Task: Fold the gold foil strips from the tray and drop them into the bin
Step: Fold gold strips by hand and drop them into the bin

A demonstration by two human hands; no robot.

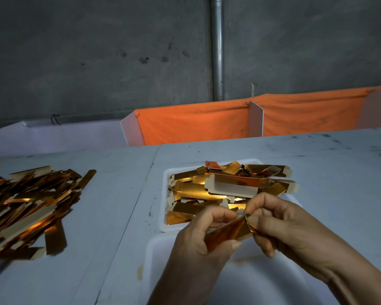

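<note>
I hold 1 shiny gold foil strip (228,233) between my 2 hands, above the white plastic bin (262,280). My left hand (198,236) grips its near end, thumb curled over the foil. My right hand (282,225) pinches the far end, fingers clamped together on it. Just beyond my fingers sits the white rectangular tray (166,175) heaped with more gold strips. Well to the left of my fingers, a loose pile of gold strips (29,205) lies on the pale grey table (317,159).
</note>
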